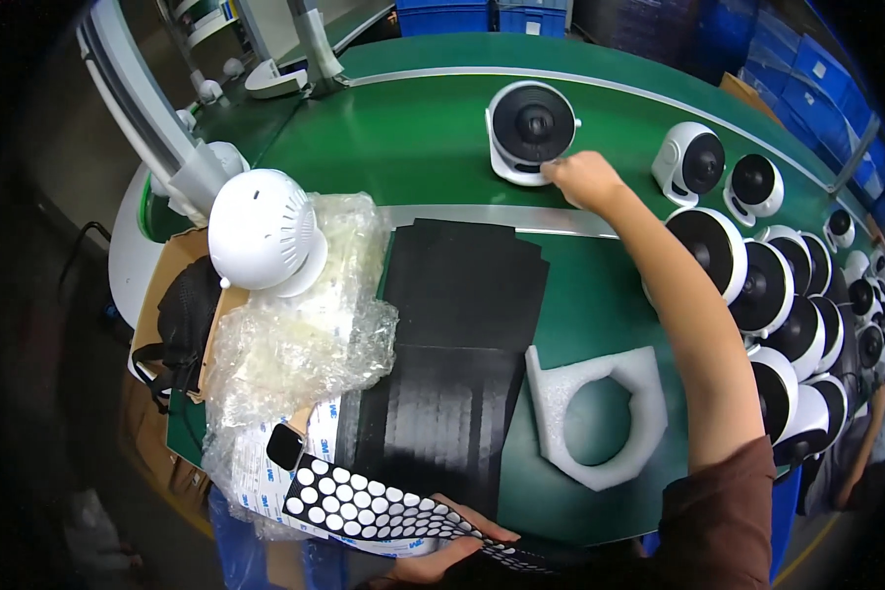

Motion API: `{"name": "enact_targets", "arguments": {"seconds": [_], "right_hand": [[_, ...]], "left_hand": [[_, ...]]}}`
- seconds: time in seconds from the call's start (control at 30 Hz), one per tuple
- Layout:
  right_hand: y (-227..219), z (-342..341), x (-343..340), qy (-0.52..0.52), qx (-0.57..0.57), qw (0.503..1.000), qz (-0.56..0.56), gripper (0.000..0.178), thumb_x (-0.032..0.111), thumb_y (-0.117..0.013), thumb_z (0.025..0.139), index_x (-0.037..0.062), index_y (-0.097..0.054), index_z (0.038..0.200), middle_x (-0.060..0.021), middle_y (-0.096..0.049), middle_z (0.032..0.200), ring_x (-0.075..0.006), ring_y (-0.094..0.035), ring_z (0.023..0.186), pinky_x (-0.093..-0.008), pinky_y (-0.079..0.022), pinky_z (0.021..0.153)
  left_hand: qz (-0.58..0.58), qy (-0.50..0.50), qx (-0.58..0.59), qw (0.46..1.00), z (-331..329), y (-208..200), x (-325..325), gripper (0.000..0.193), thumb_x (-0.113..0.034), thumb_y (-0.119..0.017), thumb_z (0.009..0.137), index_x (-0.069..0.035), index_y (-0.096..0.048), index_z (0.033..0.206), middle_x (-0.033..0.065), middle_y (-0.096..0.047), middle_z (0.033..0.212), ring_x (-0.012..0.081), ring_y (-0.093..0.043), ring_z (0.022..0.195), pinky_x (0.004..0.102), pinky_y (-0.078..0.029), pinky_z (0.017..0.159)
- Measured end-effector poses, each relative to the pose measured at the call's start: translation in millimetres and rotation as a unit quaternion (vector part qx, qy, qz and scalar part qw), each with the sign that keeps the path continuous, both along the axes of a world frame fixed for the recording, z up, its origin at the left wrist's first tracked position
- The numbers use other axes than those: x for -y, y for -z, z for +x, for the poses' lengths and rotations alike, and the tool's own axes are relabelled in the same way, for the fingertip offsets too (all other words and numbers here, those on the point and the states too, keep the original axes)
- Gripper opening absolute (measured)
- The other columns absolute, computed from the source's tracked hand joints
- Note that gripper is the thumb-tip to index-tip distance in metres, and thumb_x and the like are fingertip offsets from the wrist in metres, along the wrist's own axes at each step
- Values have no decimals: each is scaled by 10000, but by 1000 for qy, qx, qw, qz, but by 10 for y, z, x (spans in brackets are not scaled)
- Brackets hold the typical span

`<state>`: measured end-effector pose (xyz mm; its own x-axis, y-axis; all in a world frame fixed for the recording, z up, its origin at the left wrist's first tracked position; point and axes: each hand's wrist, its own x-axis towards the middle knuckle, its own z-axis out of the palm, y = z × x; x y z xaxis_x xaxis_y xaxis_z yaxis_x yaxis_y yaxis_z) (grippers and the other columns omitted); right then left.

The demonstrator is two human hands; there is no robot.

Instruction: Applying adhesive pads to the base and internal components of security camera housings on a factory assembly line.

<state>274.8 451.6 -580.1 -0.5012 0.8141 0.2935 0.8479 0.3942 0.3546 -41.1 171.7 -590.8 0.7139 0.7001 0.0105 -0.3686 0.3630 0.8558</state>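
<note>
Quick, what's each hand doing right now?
Left hand: closed on the sticker sheet of round pads, holding it at the lower edge.
Right hand: fingers curled, touching the rim of the white fan on the belt; a firm grip cannot be told.

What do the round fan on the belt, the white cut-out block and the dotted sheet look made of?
Round fan, touched by the right hand: likely moulded plastic, smooth white shell with a faint sheen and a dark front.
Cut-out block: looks like white foam, grainy matte surface, thick soft edges.
Dotted sheet in the left hand: flexible black sheet of round white pads, probably adhesive; exact material unclear.
</note>
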Motion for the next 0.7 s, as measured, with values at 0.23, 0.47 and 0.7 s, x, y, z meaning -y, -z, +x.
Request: {"name": "enact_targets", "arguments": {"seconds": [0.23, 0.47, 0.7], "right_hand": [[169, -6, 108, 132, 62, 986, -76, 188, 131, -464, 735, 72, -621, 820, -103, -611, 885, -238, -586, 836, -338, -450, 719], [-78, -368, 346, 251, -50, 959, -123, 221, 159, -469, 747, 105, -617, 903, -95, -594, 976, -225, -562, 926, -336, -430, 768], [196, -354, 268, 195, -166, 962, -98, 330, 285, -364, 835, 61, -477, 1050, -191, -592, 828, -345, -569, 782, -424, -439, 706]], "left_hand": [[-33, -92, 7, 995, 83, -64, 165, 184, 98, -461, 715, 78, -558, 870, 172, -608, 869, 200, -575, 855, 253, -417, 797], [-44, -161, 11, 986, 78, 92, 233, 177, 70, -457, 730, 76, -485, 904, 208, -586, 844, 286, -584, 798, 357, -456, 765], [-24, -190, 27, 981, 243, 85, 214, 183, 44, -449, 744, 88, -481, 919, 220, -577, 847, 298, -577, 804, 371, -455, 766]]}}
